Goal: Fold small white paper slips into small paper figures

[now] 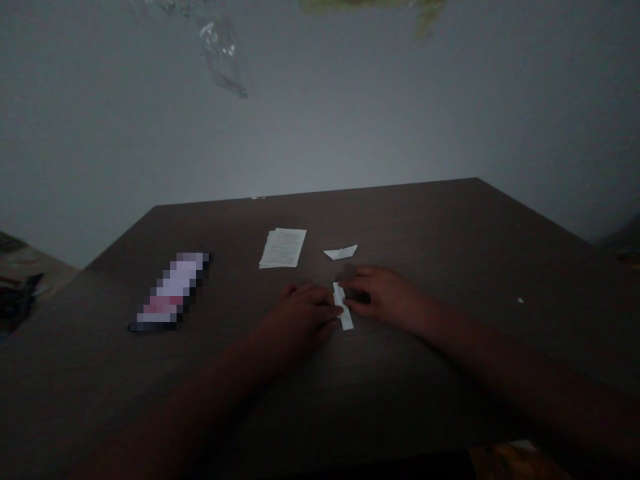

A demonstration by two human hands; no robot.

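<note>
On the dark wooden table (450, 227), a blurred flat rectangular object (173, 291) lies far left, well apart from the hands. Right of it sits a small stack of printed paper sheets (283, 247), then a small folded paper boat shape (341, 252).

Nearer the person, the left hand (303, 313) rests palm down, fingertips pressing the left edge of a narrow folded paper strip (343, 307). The strip's long axis runs roughly away from the person, slightly tilted, lying between both hands. The right hand (385, 297) pinches its right edge with curled fingers. Both hands touch it equally closely.
</note>
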